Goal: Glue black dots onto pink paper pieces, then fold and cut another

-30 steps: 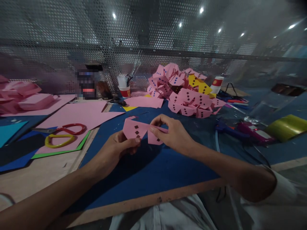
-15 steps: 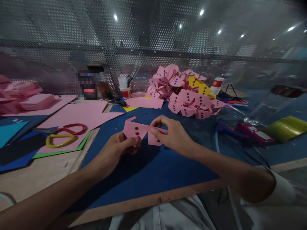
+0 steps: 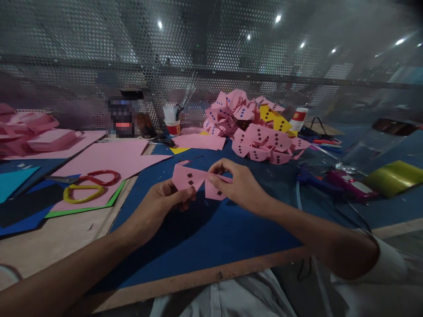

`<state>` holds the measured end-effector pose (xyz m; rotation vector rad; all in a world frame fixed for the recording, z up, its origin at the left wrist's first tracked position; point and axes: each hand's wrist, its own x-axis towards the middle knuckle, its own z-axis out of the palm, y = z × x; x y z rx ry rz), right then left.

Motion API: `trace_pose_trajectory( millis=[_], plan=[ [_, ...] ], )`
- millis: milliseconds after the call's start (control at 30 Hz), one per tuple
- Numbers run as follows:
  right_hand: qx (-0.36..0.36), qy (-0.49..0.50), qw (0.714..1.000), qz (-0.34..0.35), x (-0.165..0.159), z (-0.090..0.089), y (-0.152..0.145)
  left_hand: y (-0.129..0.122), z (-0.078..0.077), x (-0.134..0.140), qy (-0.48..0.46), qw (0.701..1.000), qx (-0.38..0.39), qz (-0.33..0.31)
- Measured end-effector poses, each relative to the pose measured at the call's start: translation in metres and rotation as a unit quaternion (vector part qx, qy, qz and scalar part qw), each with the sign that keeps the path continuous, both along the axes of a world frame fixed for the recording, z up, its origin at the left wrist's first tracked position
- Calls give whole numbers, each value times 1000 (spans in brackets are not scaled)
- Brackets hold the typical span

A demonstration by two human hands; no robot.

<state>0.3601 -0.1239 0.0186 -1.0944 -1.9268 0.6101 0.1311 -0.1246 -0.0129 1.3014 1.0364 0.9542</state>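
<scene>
Between my two hands is a folded pink paper piece (image 3: pixel 183 177) with dark diamond marks, held just above the blue tabletop. My left hand (image 3: pixel 165 197) pinches its left panel, thumb on the front face near the lower edge. With thumb and fingers together, my right hand (image 3: pixel 236 182) grips the right part, close to where the two panels meet. Some of the right panel is hidden behind my right fingers. Beyond the hands lies a pile of similar pink folded paper pieces (image 3: pixel 261 141), with marks in dark and blue and some yellow pieces among them.
Scissors (image 3: pixel 84 189) with red and yellow handles rest on paper sheets at left. A blue glue gun (image 3: pixel 319 180), a magenta device (image 3: pixel 352 182) and a yellow tape roll (image 3: pixel 393 177) lie at right. Paper cups (image 3: pixel 172 127) stand along the perforated metal screen (image 3: pixel 231 57).
The paper piece and my left hand have shifted very slightly to the right. My right hand keeps its grip almost unchanged.
</scene>
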Motion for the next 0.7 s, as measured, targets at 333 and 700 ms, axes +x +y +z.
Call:
trace_pose_trajectory(
  millis=[333,700],
  plan=[
    [-13,25,999,-18,2,-2,3,-1,6,1,-13,1000,8,-6],
    [-36,53,998,-3,6,-3,8,2,7,-1,-44,999,-27,-9]
  ],
)
